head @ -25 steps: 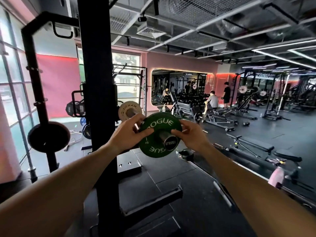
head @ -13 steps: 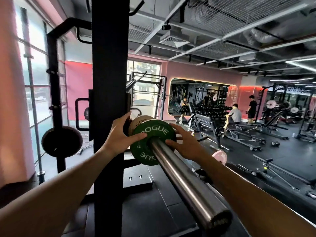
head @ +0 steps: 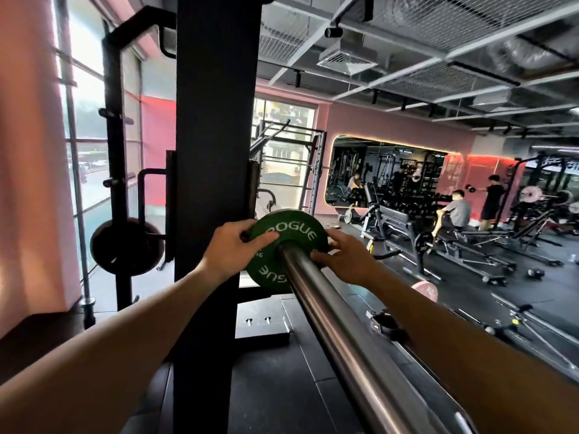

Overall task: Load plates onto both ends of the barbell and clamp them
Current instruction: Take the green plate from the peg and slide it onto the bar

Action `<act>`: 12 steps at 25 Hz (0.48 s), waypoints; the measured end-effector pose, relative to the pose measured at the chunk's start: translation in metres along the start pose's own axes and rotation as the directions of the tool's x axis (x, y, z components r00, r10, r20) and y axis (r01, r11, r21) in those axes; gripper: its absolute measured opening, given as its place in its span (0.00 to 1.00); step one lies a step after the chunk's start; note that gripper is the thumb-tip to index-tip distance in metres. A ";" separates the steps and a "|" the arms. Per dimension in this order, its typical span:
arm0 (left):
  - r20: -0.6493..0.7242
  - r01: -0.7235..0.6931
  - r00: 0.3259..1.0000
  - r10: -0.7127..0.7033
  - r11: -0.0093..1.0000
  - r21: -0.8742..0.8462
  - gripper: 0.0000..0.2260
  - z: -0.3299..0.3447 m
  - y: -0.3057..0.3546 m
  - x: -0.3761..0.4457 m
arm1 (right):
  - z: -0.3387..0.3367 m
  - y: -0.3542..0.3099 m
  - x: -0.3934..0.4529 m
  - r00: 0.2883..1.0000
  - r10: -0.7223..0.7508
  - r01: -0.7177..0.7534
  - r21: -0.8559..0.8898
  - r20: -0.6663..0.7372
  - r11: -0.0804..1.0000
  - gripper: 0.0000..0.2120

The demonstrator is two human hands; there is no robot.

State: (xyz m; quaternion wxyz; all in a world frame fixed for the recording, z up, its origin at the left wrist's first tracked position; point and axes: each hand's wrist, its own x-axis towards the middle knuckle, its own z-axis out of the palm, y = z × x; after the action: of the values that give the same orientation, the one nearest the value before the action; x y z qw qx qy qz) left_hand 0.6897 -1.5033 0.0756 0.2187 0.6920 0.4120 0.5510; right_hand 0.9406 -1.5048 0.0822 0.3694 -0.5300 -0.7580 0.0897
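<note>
A green Rogue plate [head: 293,234] sits far along the steel barbell sleeve [head: 338,327], which runs from the lower right toward the rack. My left hand [head: 233,250] grips the plate's left edge, thumb on its face. My right hand [head: 343,256] presses on the plate's right edge beside the sleeve. A pale edge of another plate shows just behind the green one. A black clamp [head: 383,322] lies on the floor to the right of the sleeve.
The black rack upright [head: 216,151] stands close on the left of the plate. A black plate [head: 127,247] hangs on a storage peg by the window. A pink plate [head: 426,289] lies on the floor at right. Benches and other persons are further off at right.
The green plate has slid further along the sleeve toward the rack, with both hands following it. More bare sleeve now shows in front of the plate.
</note>
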 end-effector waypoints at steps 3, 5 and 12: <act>0.042 0.019 0.999 -0.027 0.981 0.193 0.12 -0.006 0.012 -0.005 | -0.017 -0.030 -0.016 0.995 0.079 -0.071 -0.120 0.060 0.990 0.26; 0.053 0.023 0.998 -0.043 0.944 0.329 0.13 -0.016 0.021 -0.009 | -0.037 -0.055 -0.031 0.990 0.136 -0.131 -0.116 0.036 0.985 0.25; 0.041 0.015 0.999 -0.028 0.957 0.291 0.06 -0.109 0.070 -0.087 | -0.085 -0.194 -0.140 0.997 0.065 -0.053 -0.199 0.052 0.978 0.14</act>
State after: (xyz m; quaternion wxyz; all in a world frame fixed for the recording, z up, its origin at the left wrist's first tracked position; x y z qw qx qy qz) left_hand 0.6055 -1.6297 0.1106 0.1298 0.7244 0.4907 0.4665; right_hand 0.8764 -1.7304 0.1804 0.2900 -0.5836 -0.7575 0.0402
